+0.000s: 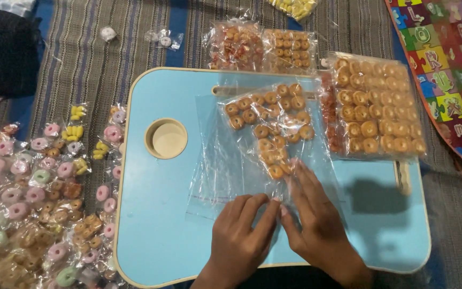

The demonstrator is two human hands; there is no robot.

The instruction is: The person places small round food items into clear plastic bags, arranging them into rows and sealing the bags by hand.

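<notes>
Both hands lie flat, fingers spread and gripping nothing: the left hand (241,235) and right hand (314,219) press the near end of one clear, crinkly plastic bag (231,160) on a smooth pale-blue lap tray (156,235). Inside it sit roughly twenty small tan ring-shaped miniature doughnuts (274,126). One round cup recess (166,138) dents the tray. Three filled packets (378,109) lie beyond; pink, green and brown miniatures (33,198) heap left on a striped woven mat (86,64).

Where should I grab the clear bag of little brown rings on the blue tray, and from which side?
Probably the empty near edge of the clear bag, coming from the person's side, where both the left hand and the right hand already press it: the rings sit bunched at the far end.
</notes>
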